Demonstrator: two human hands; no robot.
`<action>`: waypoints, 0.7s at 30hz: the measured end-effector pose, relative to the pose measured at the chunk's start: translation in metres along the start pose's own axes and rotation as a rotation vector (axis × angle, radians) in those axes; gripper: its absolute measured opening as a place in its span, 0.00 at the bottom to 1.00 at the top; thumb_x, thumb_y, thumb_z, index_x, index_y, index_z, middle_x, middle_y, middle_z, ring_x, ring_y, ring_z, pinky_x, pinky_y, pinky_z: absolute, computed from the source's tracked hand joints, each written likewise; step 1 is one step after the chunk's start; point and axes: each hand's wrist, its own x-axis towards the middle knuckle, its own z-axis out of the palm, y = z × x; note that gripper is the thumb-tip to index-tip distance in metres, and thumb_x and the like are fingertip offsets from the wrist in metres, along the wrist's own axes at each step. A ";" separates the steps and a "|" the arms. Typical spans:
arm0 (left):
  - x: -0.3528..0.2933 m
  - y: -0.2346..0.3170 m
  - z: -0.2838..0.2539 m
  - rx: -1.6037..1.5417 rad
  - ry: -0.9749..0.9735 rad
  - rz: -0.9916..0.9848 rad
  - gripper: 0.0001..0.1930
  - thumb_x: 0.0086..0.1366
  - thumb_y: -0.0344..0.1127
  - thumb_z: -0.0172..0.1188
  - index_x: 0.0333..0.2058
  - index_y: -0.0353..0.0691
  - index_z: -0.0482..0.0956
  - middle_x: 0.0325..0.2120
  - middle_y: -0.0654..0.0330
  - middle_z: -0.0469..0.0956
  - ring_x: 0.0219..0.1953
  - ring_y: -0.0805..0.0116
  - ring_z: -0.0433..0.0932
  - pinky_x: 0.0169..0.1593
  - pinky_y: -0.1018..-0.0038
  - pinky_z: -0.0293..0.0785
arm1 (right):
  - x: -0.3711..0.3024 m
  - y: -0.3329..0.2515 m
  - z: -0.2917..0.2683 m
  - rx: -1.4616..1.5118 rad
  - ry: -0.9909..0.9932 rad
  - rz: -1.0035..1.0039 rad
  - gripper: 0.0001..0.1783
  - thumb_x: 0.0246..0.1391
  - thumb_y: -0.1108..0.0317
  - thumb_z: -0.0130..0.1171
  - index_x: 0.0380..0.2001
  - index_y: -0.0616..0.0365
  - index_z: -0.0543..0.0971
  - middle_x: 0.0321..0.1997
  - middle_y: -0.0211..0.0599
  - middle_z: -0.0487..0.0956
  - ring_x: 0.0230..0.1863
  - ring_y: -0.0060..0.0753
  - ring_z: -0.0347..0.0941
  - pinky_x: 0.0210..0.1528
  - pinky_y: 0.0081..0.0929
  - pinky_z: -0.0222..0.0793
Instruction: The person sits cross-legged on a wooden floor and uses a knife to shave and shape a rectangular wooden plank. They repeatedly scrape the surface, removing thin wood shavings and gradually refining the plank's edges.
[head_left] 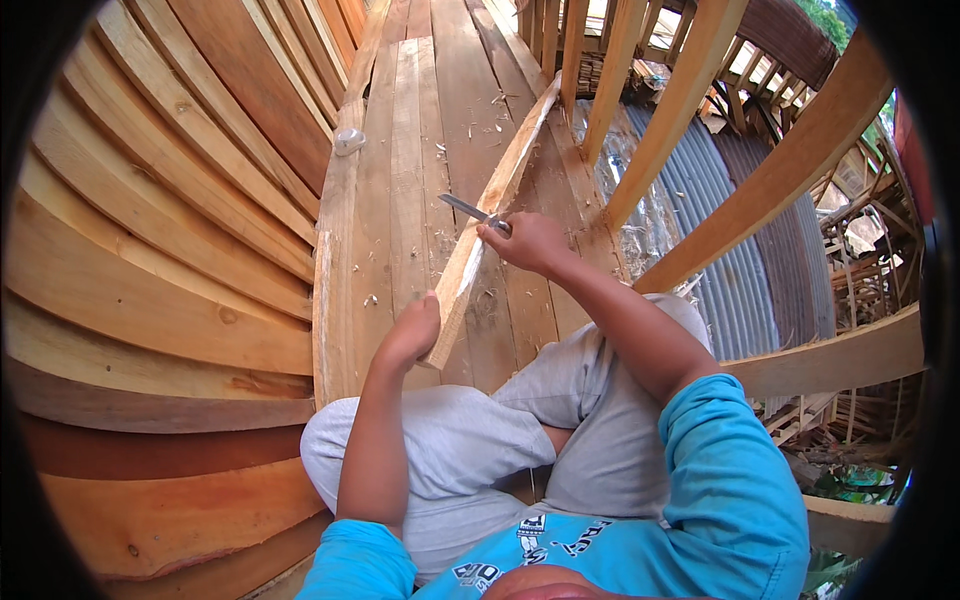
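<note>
A long squared strip of wood [512, 165] slants across the plank floor, its near end by my knees and its far end against the railing posts. My left hand [413, 328] is closed round the strip close to its near end. In my right hand [532, 243] is a knife [465, 208], gripped by the handle, with its blade lying across the strip and pointing left. Pale, freshly cut wood shows along the strip's right edge below the blade. The fingertips of my left hand are partly hidden behind the wood.
A wall of overlapping boards [170, 290] rises on my left. Wood shavings are scattered over the plank floor [405, 170], and a small clear object [349, 141] sits by the wall. Railing posts [665, 110] line the right, with corrugated metal roofing [715, 230] below them.
</note>
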 end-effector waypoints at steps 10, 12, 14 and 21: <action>-0.006 0.006 -0.002 -0.051 -0.008 0.014 0.32 0.75 0.48 0.30 0.50 0.18 0.70 0.43 0.35 0.77 0.47 0.48 0.76 0.56 0.63 0.66 | 0.021 0.013 -0.019 1.084 -0.733 0.574 0.28 0.62 0.39 0.43 0.14 0.42 0.58 0.12 0.14 0.50 0.11 0.13 0.39 0.12 0.19 0.31; -0.006 0.007 -0.001 -0.088 -0.025 0.001 0.32 0.75 0.48 0.30 0.51 0.19 0.70 0.43 0.36 0.76 0.47 0.50 0.76 0.56 0.63 0.66 | 0.021 0.016 -0.022 1.181 -0.767 0.613 0.28 0.62 0.38 0.43 0.14 0.42 0.58 0.11 0.14 0.50 0.10 0.13 0.39 0.11 0.19 0.30; -0.006 0.007 -0.003 -0.125 -0.044 -0.030 0.32 0.75 0.49 0.31 0.52 0.19 0.69 0.44 0.37 0.76 0.47 0.51 0.76 0.55 0.63 0.67 | 0.022 0.019 -0.021 1.214 -0.781 0.603 0.29 0.62 0.38 0.42 0.14 0.42 0.58 0.10 0.14 0.49 0.09 0.13 0.38 0.10 0.19 0.30; -0.014 0.016 -0.009 -0.200 -0.077 -0.086 0.32 0.74 0.51 0.32 0.53 0.23 0.69 0.43 0.43 0.76 0.45 0.58 0.74 0.53 0.65 0.67 | 0.021 0.028 -0.012 1.321 -0.842 0.491 0.32 0.61 0.35 0.41 0.13 0.43 0.55 0.09 0.14 0.49 0.08 0.13 0.38 0.08 0.19 0.31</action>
